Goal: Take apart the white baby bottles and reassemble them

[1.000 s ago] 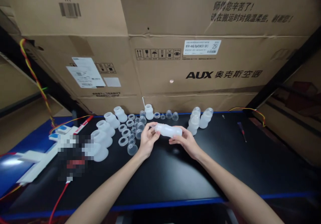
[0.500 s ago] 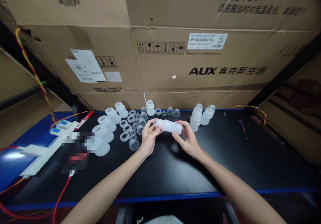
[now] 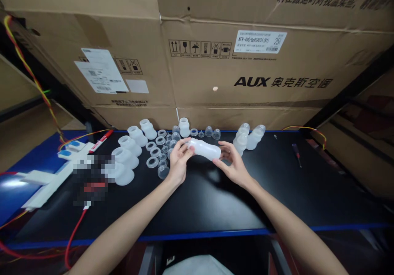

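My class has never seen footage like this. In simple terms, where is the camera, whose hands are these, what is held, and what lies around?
There is no machine: these are a person's bare hands, seen by a camera on their head, looking forward and down. The left hand grips the top end of a whitish bottle; the right hand is at its base, how firmly is unclear. On the black table, open bottles, clear rings and domes lie leftward; capped bottles and a screwdriver are rightward. Behind is printed cardboard.
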A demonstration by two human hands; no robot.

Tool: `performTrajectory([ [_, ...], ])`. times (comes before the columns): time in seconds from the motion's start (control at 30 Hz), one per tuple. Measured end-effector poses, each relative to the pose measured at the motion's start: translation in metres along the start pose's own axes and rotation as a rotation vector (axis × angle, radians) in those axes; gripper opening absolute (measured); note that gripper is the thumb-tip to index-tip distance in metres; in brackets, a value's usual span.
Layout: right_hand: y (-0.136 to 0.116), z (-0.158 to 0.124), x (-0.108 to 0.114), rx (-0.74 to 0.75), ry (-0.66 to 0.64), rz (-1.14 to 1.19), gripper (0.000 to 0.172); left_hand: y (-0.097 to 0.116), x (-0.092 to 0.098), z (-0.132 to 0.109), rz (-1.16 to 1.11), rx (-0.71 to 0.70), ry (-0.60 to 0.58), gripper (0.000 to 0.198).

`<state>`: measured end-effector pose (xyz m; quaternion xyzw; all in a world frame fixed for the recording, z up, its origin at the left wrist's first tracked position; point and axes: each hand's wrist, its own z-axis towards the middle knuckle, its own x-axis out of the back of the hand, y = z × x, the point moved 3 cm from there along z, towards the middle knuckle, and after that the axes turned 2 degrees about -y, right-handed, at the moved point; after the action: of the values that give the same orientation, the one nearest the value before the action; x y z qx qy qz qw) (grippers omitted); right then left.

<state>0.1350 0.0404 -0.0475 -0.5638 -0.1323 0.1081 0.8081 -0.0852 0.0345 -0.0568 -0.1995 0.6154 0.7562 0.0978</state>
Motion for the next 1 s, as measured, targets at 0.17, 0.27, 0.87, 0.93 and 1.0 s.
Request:
performTrajectory([
  [0.17,0.019,-0.003,-0.017,-0.332,-0.131,0.402,0.061,0.002,0.002,0.001,0.018,-0.006,-0.028,0.054],
  [0.27,0.019,-0.006,-0.030,-0.431,-0.174,0.599,0.058,0.000,0.003,0.003,-0.004,0.011,-0.029,0.052],
  [0.87,0.044,0.006,-0.037,0.173,-0.120,-0.947,0.028,-0.016,-0.008,-0.010,0.242,-0.020,-0.202,0.052],
  [0.93,0.049,0.019,-0.031,0.182,-0.049,-1.017,0.037,-0.017,-0.003,-0.005,0.310,-0.057,-0.154,0.052],
  [1.0,0.053,0.033,-0.024,0.203,0.021,-1.051,0.046,-0.019,0.000,0.001,0.350,-0.069,-0.124,0.052],
])
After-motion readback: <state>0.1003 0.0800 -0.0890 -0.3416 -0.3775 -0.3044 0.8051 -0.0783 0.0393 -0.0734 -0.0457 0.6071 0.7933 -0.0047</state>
